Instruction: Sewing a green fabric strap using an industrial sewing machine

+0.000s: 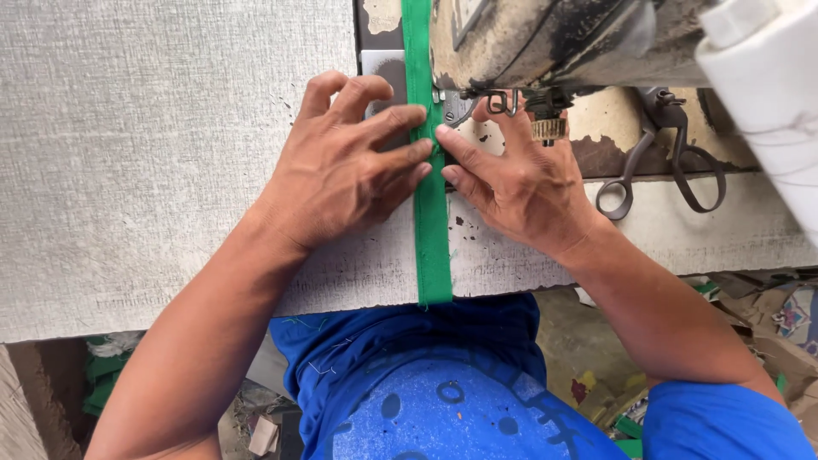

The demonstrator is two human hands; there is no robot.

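On the grey textured table (pixel 153 153), the left hand (pixel 341 162) and right hand (pixel 520 183) press spread fingertips onto a long green fabric strip (pixel 432 221); dark metal scissors (pixel 660 162) lie right.

One head-worn camera looks steeply down, close over the table (pixel 170 170).

The tabletop (pixel 153 170) is a worn, pale grey surface with a rough woven-looking texture and a chipped front edge. On it lie a green fabric strip (pixel 433 247) running front to back, dark metal scissors (pixel 660 166) at the right, and a grimy sewing machine (pixel 545 43).
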